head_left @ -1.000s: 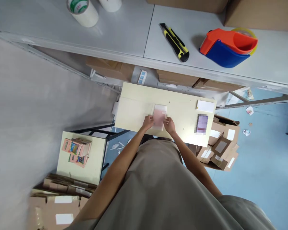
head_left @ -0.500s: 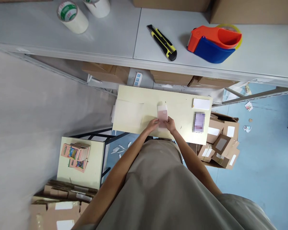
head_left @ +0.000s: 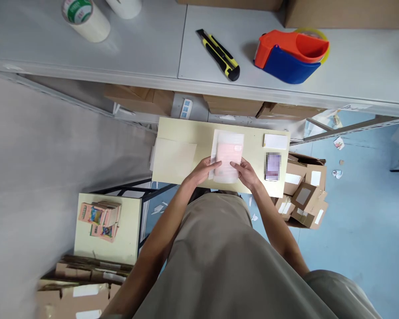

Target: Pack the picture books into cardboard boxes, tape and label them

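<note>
Both hands hold a flat pink, book-like packet (head_left: 229, 156) in a translucent white sleeve, over the middle of the small pale table. My left hand (head_left: 204, 170) grips its left edge, thumb lying across the front. On the right edge, my right hand (head_left: 246, 172) pinches it with the thumb on top and fingers behind. A small pale label shows near the packet's upper right. Left of it, thin white sheets (head_left: 174, 159) lie on the table. A white box (head_left: 275, 141) and a pixelated purple item (head_left: 273, 166) lie on the right side.
Ahead is a grey shelf (head_left: 136, 53) with a yellow-black utility knife (head_left: 219, 55), an orange-blue tape dispenser (head_left: 291, 55) and tape rolls (head_left: 89, 22). Pink books (head_left: 101, 217) are stacked on a side table (head_left: 128, 230). Cardboard boxes (head_left: 306, 195) stand right of the work table.
The pink packet is raised closer to the camera and looks larger, with its sleeve visible around it. My hands have moved farther apart, to its two side edges.
</note>
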Action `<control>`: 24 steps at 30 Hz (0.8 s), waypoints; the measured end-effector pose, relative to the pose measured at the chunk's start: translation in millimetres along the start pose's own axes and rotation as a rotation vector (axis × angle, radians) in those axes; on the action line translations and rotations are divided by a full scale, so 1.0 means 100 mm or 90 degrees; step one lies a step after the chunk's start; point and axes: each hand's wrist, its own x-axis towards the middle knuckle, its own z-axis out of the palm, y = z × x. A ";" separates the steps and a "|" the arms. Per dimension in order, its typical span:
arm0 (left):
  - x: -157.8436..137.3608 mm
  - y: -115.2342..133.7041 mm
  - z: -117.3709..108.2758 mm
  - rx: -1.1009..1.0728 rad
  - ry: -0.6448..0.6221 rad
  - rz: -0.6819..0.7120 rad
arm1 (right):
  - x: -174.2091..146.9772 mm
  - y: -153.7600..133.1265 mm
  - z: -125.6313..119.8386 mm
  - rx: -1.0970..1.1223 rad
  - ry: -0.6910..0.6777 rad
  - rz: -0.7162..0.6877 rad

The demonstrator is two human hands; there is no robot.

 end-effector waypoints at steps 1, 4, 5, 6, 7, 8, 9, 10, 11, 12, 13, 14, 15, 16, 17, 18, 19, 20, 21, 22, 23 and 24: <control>-0.02 0.02 0.02 0.013 0.011 0.004 | 0.01 0.02 0.01 -0.004 0.000 -0.004; -0.06 0.05 0.01 0.069 0.056 0.019 | 0.08 0.13 0.02 -0.034 0.022 -0.015; -0.07 0.04 -0.01 0.096 0.077 0.029 | 0.11 0.18 0.03 -0.051 0.051 -0.019; -0.07 0.04 -0.04 0.128 0.103 0.043 | 0.13 0.23 0.04 -0.071 0.096 -0.024; -0.07 0.03 -0.07 0.165 0.134 0.061 | 0.15 0.27 0.07 -0.095 0.149 -0.031; -0.07 0.01 -0.09 0.208 0.168 0.080 | 0.17 0.32 0.11 -0.117 0.197 -0.039; -0.07 0.00 -0.11 0.252 0.203 0.097 | 0.19 0.36 0.17 -0.135 0.226 -0.046; -0.07 -0.02 -0.12 0.296 0.232 0.111 | 0.21 0.40 0.24 -0.147 0.230 -0.050; -0.08 -0.04 -0.11 0.334 0.250 0.121 | 0.22 0.44 0.32 -0.154 0.210 -0.053; -0.08 -0.07 -0.09 0.365 0.254 0.125 | 0.23 0.48 0.41 -0.160 0.174 -0.054; -0.09 -0.10 -0.06 0.386 0.248 0.124 | 0.24 0.51 0.49 -0.168 0.139 -0.056; -0.11 -0.14 -0.03 0.394 0.235 0.121 | 0.26 0.55 0.57 -0.179 0.116 -0.057; -0.12 -0.17 0.00 0.391 0.216 0.120 | 0.28 0.58 0.63 -0.191 0.111 -0.058; -0.14 -0.21 0.02 0.378 0.193 0.121 | 0.31 0.62 0.67 -0.201 0.121 -0.056; -0.16 -0.25 0.02 0.358 0.168 0.124 | 0.34 0.66 0.69 -0.204 0.145 -0.051; -0.17 -0.28 0.00 0.334 0.138 0.127 | 0.37 0.70 0.69 -0.201 0.174 -0.043; -0.18 -0.29 -0.05 0.309 0.104 0.125 | 0.41 0.73 0.67 -0.191 0.198 -0.034; -0.19 -0.30 -0.13 0.287 0.078 0.119 | 0.45 0.76 0.65 -0.176 0.212 -0.022; -0.19 -0.30 -0.23 0.272 0.071 0.110 | 0.48 0.78 0.62 -0.155 0.211 -0.006; -0.19 -0.29 -0.35 0.262 0.092 0.104 | 0.51 0.80 0.59 -0.127 0.193 0.018; -0.19 -0.27 -0.49 0.255 0.141 0.100 | 0.54 0.80 0.57 -0.095 0.160 0.053; -0.19 -0.25 -0.63 0.245 0.205 0.094 | 0.57 0.80 0.56 -0.061 0.118 0.097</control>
